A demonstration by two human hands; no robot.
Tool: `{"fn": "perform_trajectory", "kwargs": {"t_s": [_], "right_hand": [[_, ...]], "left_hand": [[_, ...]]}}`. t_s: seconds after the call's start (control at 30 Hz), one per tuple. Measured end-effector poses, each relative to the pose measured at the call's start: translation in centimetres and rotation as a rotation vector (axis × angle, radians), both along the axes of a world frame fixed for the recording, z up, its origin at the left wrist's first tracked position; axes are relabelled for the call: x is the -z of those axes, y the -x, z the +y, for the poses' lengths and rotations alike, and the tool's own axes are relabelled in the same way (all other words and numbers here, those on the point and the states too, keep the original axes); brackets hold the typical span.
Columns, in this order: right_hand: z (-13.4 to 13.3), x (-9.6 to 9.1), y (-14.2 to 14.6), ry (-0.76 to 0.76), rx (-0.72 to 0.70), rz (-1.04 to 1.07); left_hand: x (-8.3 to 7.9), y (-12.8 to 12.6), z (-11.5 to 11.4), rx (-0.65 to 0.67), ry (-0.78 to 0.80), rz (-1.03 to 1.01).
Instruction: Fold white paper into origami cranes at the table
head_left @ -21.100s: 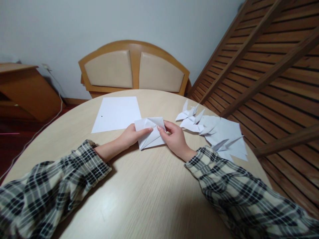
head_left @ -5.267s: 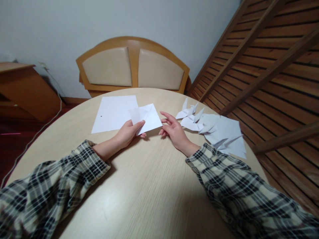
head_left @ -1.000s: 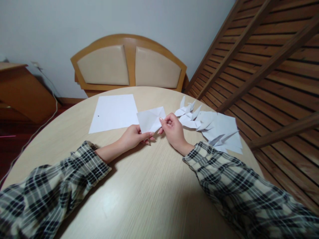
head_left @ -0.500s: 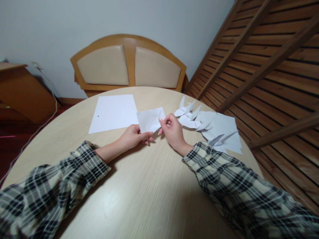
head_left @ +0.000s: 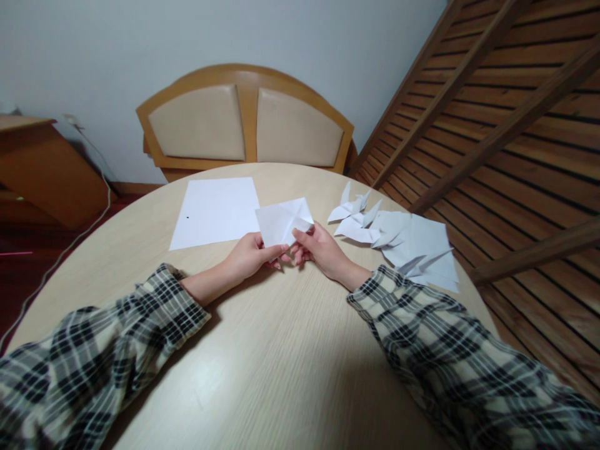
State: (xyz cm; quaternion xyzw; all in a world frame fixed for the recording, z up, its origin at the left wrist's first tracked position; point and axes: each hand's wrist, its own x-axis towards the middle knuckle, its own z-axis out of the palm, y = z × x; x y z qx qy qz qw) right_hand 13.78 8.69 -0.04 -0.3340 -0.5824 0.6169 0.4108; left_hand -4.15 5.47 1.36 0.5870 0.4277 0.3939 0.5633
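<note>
A folded piece of white paper [head_left: 280,220] is held between both hands, a little above the table. My left hand [head_left: 253,255] grips its lower left edge, thumb on top and fingers beneath. On the lower right edge my right hand [head_left: 323,250] is closed, its thumb pressing the paper from above. Creases run across the paper's right part, where a flap stands slightly raised. The fingers under the paper are partly hidden.
A flat white sheet [head_left: 215,212] with a small dark dot lies at the left. Several folded paper cranes [head_left: 356,228] and some loose paper [head_left: 424,240] lie at the right of the round table [head_left: 262,362]. A chair back [head_left: 250,125] stands behind; a slatted wooden screen [head_left: 506,125] rises at the right.
My right hand has shifted from pinching the paper's right side to gripping its lower right edge, fingers now underneath. The right flap looks more opened. My left hand keeps its hold.
</note>
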Motion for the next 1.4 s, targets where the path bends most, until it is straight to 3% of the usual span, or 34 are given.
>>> {"fn": "perform_trajectory", "kwargs": {"t_s": [0.1, 0.3, 0.77, 1.03, 1.4], "right_hand": [[-0.2, 0.0, 0.2, -0.007, -0.107, -0.123], [-0.3, 0.2, 0.3, -0.047, -0.064, -0.246], [0.0, -0.3, -0.2, -0.025, -0.112, -0.242], [0.3, -0.1, -0.5, -0.027, -0.125, -0.237], [0.0, -0.3, -0.4, -0.006, -0.102, -0.239]], "left_hand": [[0.4, 0.2, 0.2, 0.059, -0.036, -0.009], [0.2, 0.3, 0.3, 0.127, -0.012, -0.028], [-0.3, 0.3, 0.4, 0.247, 0.070, 0.014], [-0.5, 0.2, 0.2, 0.211, 0.016, 0.148], [-0.3, 0.2, 0.5, 0.259, 0.097, -0.003]]}}
